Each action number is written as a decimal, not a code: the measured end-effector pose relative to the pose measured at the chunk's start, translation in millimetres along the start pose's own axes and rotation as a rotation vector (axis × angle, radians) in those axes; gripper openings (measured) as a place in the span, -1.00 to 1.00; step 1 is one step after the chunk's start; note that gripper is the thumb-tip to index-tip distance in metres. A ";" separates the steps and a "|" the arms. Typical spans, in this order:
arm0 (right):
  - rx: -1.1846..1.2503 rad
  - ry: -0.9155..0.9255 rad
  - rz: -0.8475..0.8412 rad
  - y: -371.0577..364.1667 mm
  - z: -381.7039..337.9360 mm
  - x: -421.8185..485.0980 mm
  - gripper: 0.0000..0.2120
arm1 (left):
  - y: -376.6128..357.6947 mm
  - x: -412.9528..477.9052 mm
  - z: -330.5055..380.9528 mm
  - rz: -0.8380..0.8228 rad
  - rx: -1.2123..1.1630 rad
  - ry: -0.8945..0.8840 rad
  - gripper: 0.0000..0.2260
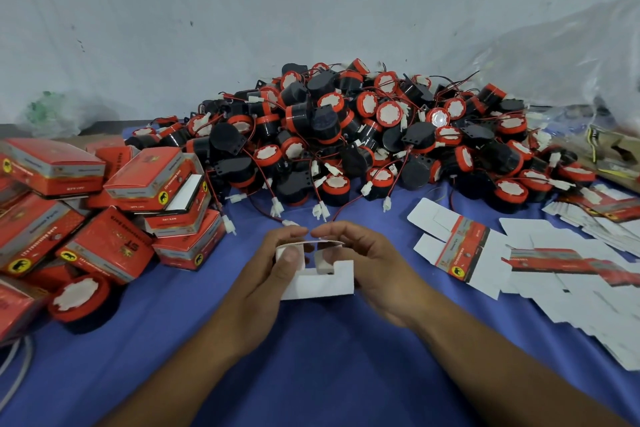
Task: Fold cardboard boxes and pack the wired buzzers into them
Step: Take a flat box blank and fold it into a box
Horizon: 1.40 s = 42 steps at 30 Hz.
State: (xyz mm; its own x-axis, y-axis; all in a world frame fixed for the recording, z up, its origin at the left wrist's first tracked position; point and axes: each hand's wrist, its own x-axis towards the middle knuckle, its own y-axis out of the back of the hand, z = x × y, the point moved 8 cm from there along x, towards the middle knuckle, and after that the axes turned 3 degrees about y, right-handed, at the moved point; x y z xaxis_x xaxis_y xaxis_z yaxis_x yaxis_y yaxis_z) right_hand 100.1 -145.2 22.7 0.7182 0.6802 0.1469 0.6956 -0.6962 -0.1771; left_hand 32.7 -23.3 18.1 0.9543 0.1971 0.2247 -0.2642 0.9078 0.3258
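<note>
Now we reach both forearms in over the counter (311, 357), left hand (273, 267) and right hand (367, 263) curling fingers (291, 255) around a half-folded box (318, 282).

Blue tablecloth (311, 374), pale wall (242, 10) behind, crumpled clear plastic bag (571, 62) at right, grey cable (17, 367) lower left

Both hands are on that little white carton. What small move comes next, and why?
Probably tucking the top flap in to finish one end. The left hand and right hand grip the carton, only half formed and holding no buzzer; filling it from the buzzer pile likely comes later.
</note>
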 end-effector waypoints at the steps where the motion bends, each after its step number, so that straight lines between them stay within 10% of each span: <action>1: 0.000 -0.006 0.009 0.7 1.7 0.6 -0.82 | 3.4 0.4 -1.1 0.022 -0.014 0.006 -0.63; 9: -0.033 0.047 -0.048 -4.5 2.1 1.0 -0.71 | 11.7 3.0 0.0 0.158 -0.070 0.055 -0.74; 17: 0.243 0.146 0.148 5.0 -9.0 3.8 -0.79 | 1.5 -11.8 28.1 0.250 0.215 -0.148 -0.21; 21: 0.127 0.131 0.089 -6.2 -5.8 -0.5 -0.83 | 9.7 -16.1 40.0 0.372 0.296 -0.222 -0.28; 33: -0.087 0.049 0.048 -6.0 0.3 -2.0 -0.33 | 11.9 -22.1 58.5 0.460 0.589 -0.486 -0.26; 38: -0.015 0.034 0.042 1.2 -1.2 2.9 -0.76 | -0.1 -18.5 60.1 0.369 0.683 -0.556 -0.32; 42: -0.073 0.110 0.038 -0.5 -7.7 2.0 -0.63 | -3.7 -17.6 60.5 0.327 0.721 -0.587 -0.33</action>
State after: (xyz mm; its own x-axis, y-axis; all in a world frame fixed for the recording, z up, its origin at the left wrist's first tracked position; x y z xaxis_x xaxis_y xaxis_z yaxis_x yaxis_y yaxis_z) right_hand 101.4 -145.3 30.5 0.7387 0.6269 0.2476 0.6647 -0.7384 -0.1136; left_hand 8.5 -52.6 68.6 0.6492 0.0061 0.7606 -0.7111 0.3598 0.6041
